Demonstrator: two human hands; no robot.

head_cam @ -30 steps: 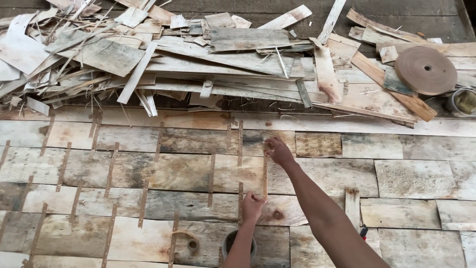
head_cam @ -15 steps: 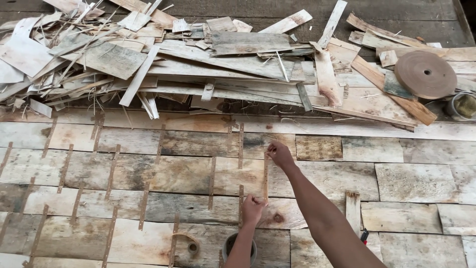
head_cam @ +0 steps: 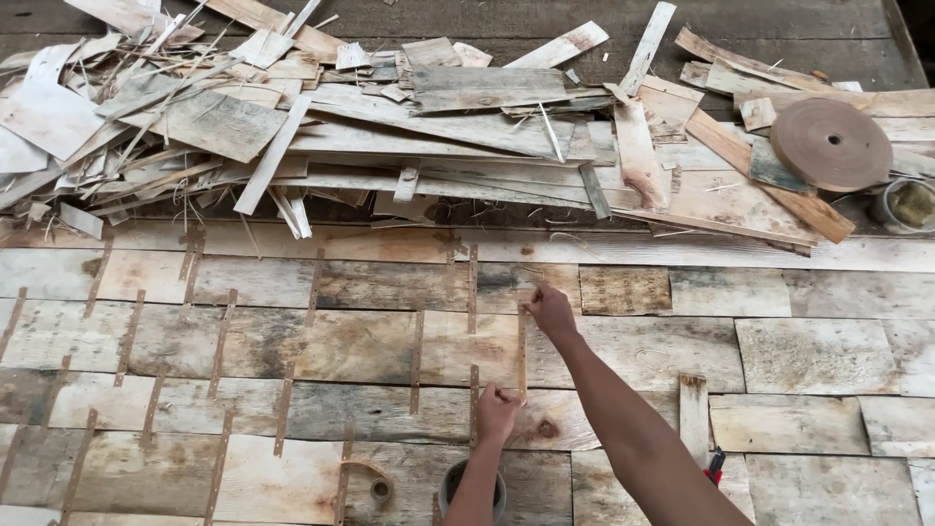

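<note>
We hold a thin tape strip (head_cam: 522,353) stretched along a seam between the veneer sheets (head_cam: 370,346) laid flat before us. Our right hand (head_cam: 550,310) pinches the strip's far end, fingers closed on it; our left hand (head_cam: 497,411) grips the near end, curled shut. A small cup (head_cam: 450,484) sits just below our left wrist. Beyond lies a scrap pile (head_cam: 341,127), with a tape roll (head_cam: 830,143) at right

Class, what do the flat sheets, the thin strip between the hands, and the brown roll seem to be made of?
Sheets: thin wood veneer, unfinished; visible grain, knots, grey stains.
Strip: likely paper tape, matte tan, matching strips on other seams; held by left hand and right hand.
Roll: probably the same tape; wound disc, central hole.
</note>
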